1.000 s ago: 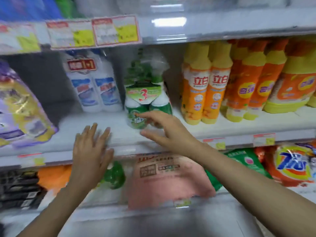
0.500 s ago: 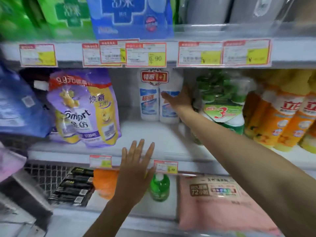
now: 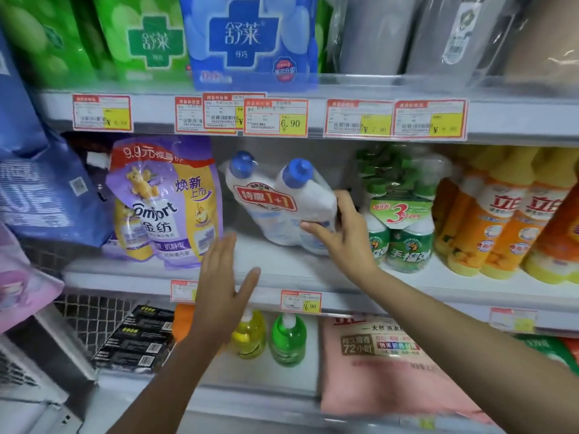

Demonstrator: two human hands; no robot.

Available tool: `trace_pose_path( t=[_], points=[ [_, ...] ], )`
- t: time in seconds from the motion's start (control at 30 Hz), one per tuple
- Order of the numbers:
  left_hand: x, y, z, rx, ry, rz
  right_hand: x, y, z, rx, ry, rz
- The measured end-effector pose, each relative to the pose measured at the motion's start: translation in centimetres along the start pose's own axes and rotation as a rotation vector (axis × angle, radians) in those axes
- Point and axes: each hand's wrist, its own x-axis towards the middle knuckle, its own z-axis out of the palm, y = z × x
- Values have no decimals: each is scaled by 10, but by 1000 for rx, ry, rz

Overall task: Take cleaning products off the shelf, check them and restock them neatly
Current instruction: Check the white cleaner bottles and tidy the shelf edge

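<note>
A shrink-wrapped twin pack of white bottles [image 3: 282, 202] with blue caps and a red 1+1 label leans to the left on the middle shelf [image 3: 300, 270]. My right hand [image 3: 341, 230] grips the pack's right side, thumb in front and fingers behind. My left hand [image 3: 222, 286] hovers flat with straight fingers in front of the shelf edge, below and left of the pack, holding nothing. A green three-bottle pack [image 3: 401, 214] stands just right of my right hand.
Purple Comfort refill pouches [image 3: 166, 198] stand left of the twin pack. Orange and yellow detergent bottles [image 3: 501, 220] fill the right. Green and blue packs [image 3: 247, 39] sit on the top shelf. Below are a yellow bottle [image 3: 249, 336], a green bottle [image 3: 288, 339] and a pink bag [image 3: 385, 368].
My right hand went from the green pack to the white twin pack, took hold of it and tipped it forward and left. My left hand rose slightly. The view shifted left.
</note>
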Motion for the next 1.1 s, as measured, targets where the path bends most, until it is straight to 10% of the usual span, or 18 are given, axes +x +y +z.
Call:
trace_pose_path(
  t=[0.37,0.83,1.1],
  points=[
    [-17,98,-30,-713,-83,-180,-38,-75,-79,465,-89,9],
    [-91,214,14,-1007,-294,-656,-115,-52,-190,501,-248,730],
    [-86,230,19,-900,-451,-714,-140,-55,-218,695,2,810]
  ],
)
